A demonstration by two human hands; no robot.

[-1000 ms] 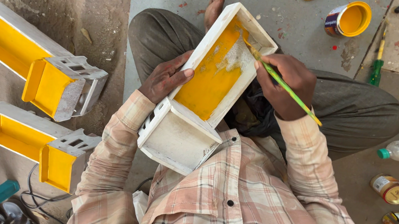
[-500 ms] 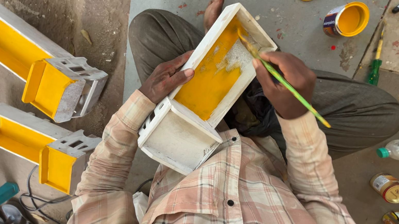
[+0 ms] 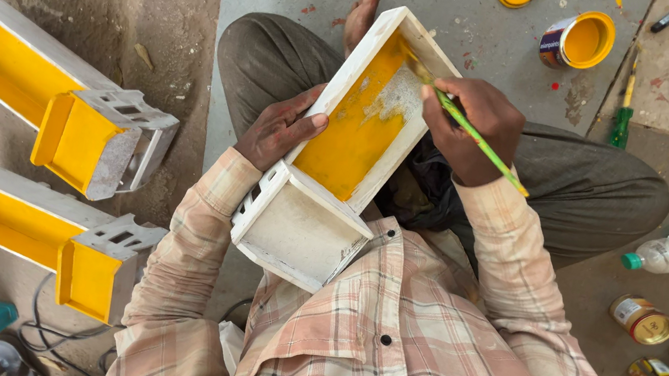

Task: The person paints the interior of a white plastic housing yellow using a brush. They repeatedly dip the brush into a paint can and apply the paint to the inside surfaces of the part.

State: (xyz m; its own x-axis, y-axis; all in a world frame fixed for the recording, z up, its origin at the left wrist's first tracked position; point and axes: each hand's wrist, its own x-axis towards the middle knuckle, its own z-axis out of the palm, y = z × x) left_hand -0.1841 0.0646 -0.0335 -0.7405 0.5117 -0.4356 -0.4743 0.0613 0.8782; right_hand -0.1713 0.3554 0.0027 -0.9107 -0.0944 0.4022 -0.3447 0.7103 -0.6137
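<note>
Seated on the floor, the person rests a long white tray (image 3: 339, 141) on the lap; the left hand (image 3: 280, 126) clasps its rim, the right hand (image 3: 473, 129) pinches a green brush (image 3: 480, 143). Even strokes should cover the bare corner patch (2 finished yellow trays (image 3: 43, 86) lie left).
</note>
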